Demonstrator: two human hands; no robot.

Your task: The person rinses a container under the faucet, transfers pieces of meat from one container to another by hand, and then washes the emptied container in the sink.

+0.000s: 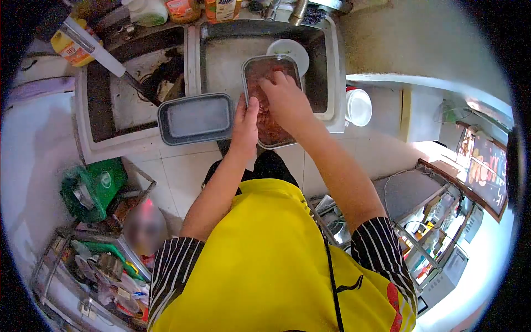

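Observation:
A clear rectangular tub (276, 146) of reddish, wet contents rests over the front of the right sink basin; it may be raw meat in liquid, but I cannot tell for sure. My left hand (244, 130) grips the tub's left side, thumb up on the rim. Inside the tub, my right hand (286, 105) has its fingers bent down at the contents; whatever is between them is hidden. Left of my left hand, a dark grey rectangular tray (166, 126) with a pale inside sits on the sink's front edge.
A white plate (293, 48) lies in the right basin (221, 41), below the faucet (298, 12). Dark scraps (166, 74) lie in the left basin. Bottles (221, 10) line the back. A white bucket (359, 108) stands right; a green bin (97, 185) is at lower left.

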